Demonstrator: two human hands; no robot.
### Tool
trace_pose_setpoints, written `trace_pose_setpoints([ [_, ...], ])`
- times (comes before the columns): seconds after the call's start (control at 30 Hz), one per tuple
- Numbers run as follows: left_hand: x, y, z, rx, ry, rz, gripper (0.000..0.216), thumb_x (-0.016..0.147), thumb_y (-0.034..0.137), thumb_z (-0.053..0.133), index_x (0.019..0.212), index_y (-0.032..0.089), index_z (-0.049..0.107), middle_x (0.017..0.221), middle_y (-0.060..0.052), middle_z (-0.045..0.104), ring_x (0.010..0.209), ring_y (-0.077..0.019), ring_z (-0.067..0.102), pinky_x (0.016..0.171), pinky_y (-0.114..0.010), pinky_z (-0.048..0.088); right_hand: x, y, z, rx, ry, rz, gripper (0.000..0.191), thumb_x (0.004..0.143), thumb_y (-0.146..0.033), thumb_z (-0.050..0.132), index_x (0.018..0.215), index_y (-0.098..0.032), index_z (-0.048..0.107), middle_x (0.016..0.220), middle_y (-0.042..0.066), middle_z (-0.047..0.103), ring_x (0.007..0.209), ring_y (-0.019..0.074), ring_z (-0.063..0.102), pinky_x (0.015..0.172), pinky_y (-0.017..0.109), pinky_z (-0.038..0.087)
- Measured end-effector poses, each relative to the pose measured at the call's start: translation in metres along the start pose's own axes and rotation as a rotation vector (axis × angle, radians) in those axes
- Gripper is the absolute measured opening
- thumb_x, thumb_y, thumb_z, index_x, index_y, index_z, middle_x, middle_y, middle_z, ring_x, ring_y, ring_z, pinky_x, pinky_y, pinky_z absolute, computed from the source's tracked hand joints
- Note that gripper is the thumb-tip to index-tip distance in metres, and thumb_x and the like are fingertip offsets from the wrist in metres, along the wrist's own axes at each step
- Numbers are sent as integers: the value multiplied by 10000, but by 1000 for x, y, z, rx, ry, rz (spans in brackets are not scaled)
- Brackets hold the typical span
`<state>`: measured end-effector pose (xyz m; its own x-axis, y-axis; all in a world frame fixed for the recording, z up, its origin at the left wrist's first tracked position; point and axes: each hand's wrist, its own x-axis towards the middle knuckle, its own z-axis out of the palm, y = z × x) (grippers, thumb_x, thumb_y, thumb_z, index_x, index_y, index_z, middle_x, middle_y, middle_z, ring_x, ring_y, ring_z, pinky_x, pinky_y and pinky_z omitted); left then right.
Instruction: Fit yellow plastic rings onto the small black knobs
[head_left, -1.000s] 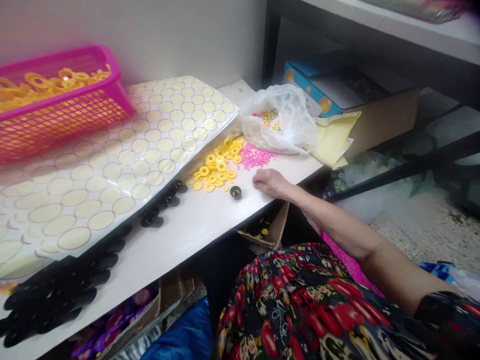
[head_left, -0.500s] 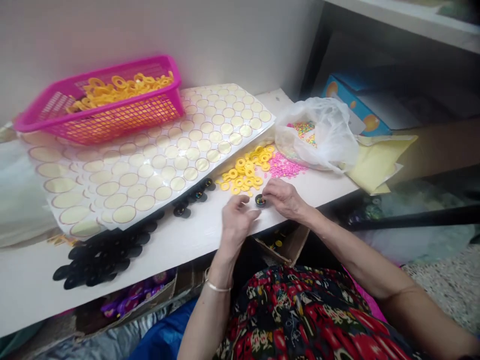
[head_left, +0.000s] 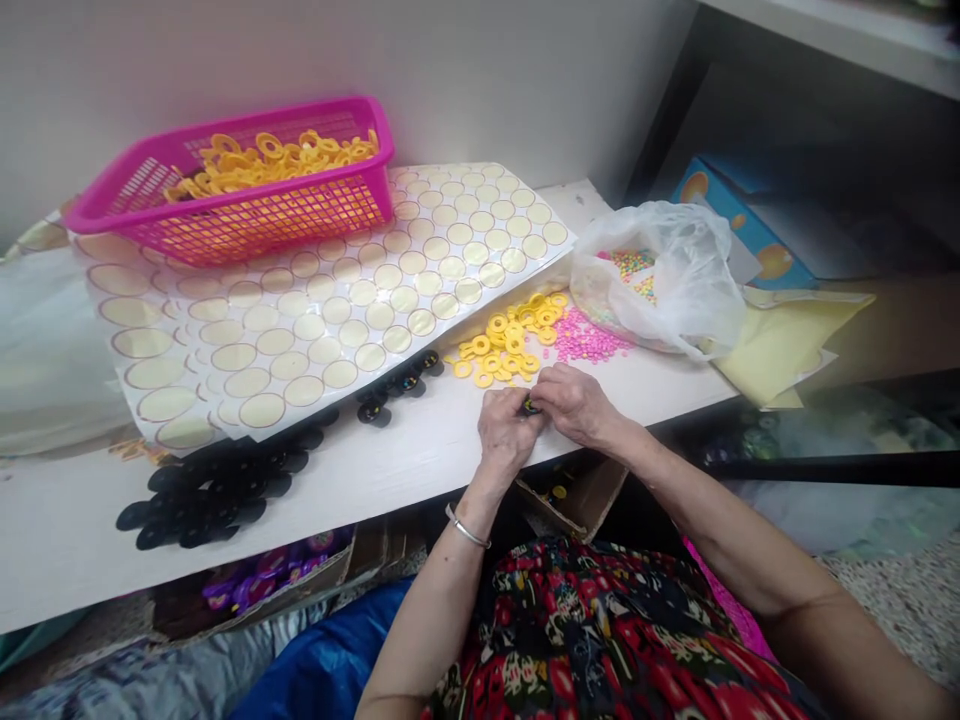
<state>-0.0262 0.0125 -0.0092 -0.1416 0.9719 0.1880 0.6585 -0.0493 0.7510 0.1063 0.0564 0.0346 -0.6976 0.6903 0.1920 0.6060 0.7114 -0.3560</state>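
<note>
My left hand and right hand meet over the white tabletop, fingers bent in close around a small black cup that they mostly hide; my left curls along its nine o'clock side, my right fingertips are bunched together at its three o'clock edge. I cannot tell whether its base touches the table, or whether my right fingers pinch something else. Taking the cup as the clock's centre, yellow rings lie near it between eleven and twelve, pink beads between one and two, and the white plastic bag at two. A few more black cups sit at nine, and the pink basket stands well apart at ten.
</note>
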Motion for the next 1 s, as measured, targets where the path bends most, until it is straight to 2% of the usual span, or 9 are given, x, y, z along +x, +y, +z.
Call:
trace_pose_setpoints([
  [0.2,0,0,0,-13,0,51,15,658,207,629,671,213,625,654,9,578,718,-160,467,693,-291,382,7,-13,-9,-136,-130,7,232,815,-96,427,820,-144,654,759,77,564,741,182,444,655,293,312],
  [0.3,-1,0,0,-22,-2,54,19,665,199,617,672,214,626,677,7,593,727,-160,478,704,-295,388,7,-15,-10,-103,-145,30,237,805,-85,430,832,-142,659,754,79,562,748,182,460,657,294,321],
  [0.37,-1,-2,1,-15,5,50,70,659,210,630,727,221,644,695,6,600,734,-162,480,704,-295,389,5,-12,-10,31,-123,68,216,803,-100,448,781,-146,658,738,61,558,726,165,478,644,278,339],
  [0.43,-1,-3,2,-8,2,58,118,667,247,642,783,227,655,719,3,605,735,-162,483,705,-295,389,5,-3,-10,258,-80,110,179,793,-121,480,759,-154,652,728,34,562,702,142,502,635,256,364],
  [0.53,-1,-4,1,-10,2,67,139,665,294,667,785,227,654,716,1,600,732,-162,479,698,-291,388,9,13,-5,512,40,190,112,779,-163,524,783,-159,636,725,9,576,696,130,531,651,247,397],
  [0.63,-1,-4,-1,-18,9,66,140,636,278,696,753,223,642,705,3,590,737,-166,470,695,-287,390,22,27,2,380,135,303,99,777,-220,548,777,-151,619,748,21,568,721,140,528,671,256,394],
  [0.8,-2,-3,-2,-26,26,46,160,608,246,715,744,221,635,681,10,583,738,-169,465,688,-286,393,43,31,11,-20,-22,393,208,785,-342,542,812,-149,615,900,72,553,768,169,524,611,257,350],
  [1.0,-2,-4,-1,-28,34,42,175,600,240,718,755,219,641,697,7,597,750,-170,471,697,-288,398,51,29,10,-40,-106,395,209,820,-320,489,862,-172,630,918,63,556,811,167,537,636,248,348],
])
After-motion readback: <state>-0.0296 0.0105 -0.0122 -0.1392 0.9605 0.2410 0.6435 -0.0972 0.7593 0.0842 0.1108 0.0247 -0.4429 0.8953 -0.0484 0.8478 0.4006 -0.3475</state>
